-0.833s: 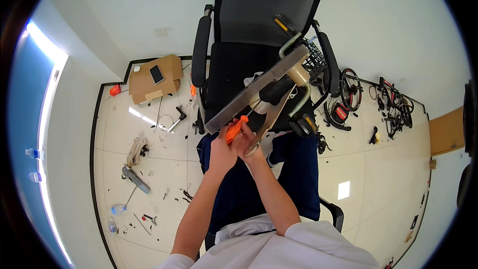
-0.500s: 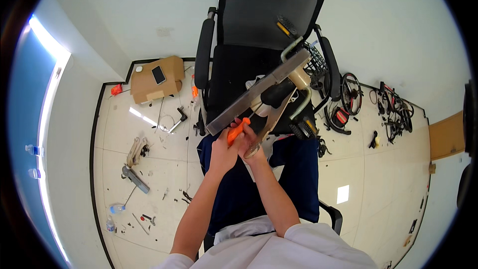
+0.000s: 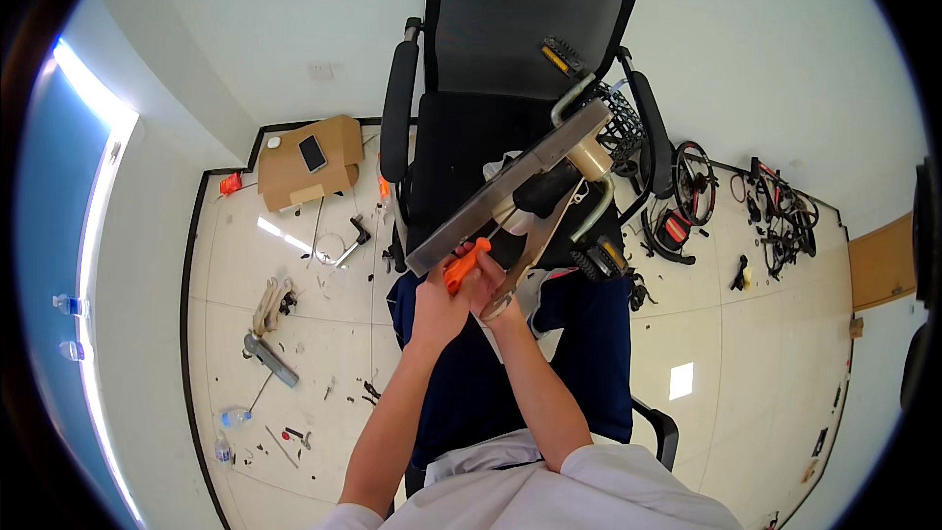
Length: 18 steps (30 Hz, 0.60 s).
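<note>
**Hands at work on a bicycle assembly held over the lap**

Hands sit nearest, both raised above the person's dark blue lap. The left hand (image 3: 439, 306) has its fingers closed round an orange-handled tool (image 3: 464, 265), whose tip I cannot make out against the metal. The right hand (image 3: 488, 287) lies just beside it, fingers wrapped about the lower end of a silver crank arm (image 3: 525, 260).

Just beyond the hands, a long grey metal bar (image 3: 510, 186) slants up to the right, and the crank arm runs beneath it toward a pale round hub. A black pedal (image 3: 601, 260) hangs at the right of this cluster, and a second pedal (image 3: 561, 57) shows higher up. The whole assembly rests against the seat of a black office chair (image 3: 461, 137).

As I judge it, the job is mid-way: the tool is applied and the parts remain joined, with nothing yet separated or set aside.

Farther off, the tiled floor (image 3: 304, 334) carries scattered small tools, a cardboard box (image 3: 339, 152) with a phone on top, and, to the right, bicycle wheels (image 3: 692, 172).
</note>
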Each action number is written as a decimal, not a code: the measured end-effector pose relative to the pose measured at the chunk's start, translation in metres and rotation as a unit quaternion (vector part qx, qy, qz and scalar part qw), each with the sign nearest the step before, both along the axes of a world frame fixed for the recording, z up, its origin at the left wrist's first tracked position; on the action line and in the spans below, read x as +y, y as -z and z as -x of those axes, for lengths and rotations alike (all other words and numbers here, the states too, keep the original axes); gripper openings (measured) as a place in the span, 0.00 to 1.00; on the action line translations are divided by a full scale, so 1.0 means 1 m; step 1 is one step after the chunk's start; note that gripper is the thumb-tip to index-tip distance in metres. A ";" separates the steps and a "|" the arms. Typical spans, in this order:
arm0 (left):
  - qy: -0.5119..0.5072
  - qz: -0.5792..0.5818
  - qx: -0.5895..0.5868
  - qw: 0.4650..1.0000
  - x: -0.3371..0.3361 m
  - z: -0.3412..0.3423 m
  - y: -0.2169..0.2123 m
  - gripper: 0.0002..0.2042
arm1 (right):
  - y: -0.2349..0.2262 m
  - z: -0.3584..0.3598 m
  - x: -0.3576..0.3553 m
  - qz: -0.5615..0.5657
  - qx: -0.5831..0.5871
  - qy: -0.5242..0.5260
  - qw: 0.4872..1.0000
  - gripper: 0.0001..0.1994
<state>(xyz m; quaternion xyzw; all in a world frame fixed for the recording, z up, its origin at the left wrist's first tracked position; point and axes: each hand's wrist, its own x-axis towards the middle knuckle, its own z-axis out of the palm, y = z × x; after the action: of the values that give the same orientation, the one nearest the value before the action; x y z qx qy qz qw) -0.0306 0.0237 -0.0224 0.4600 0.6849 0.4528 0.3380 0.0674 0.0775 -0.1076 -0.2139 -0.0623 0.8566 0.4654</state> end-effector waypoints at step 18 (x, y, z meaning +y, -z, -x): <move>0.029 0.152 -0.272 0.950 -0.008 0.021 -0.014 0.24 | -0.017 0.008 0.009 0.034 0.069 -0.088 0.993 0.11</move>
<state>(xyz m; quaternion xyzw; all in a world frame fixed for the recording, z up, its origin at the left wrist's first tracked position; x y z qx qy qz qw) -0.0516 0.0160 -0.0088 0.2818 0.6139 0.4418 0.5903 0.0597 0.0865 -0.0907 -0.1638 -0.0197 0.9086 0.3838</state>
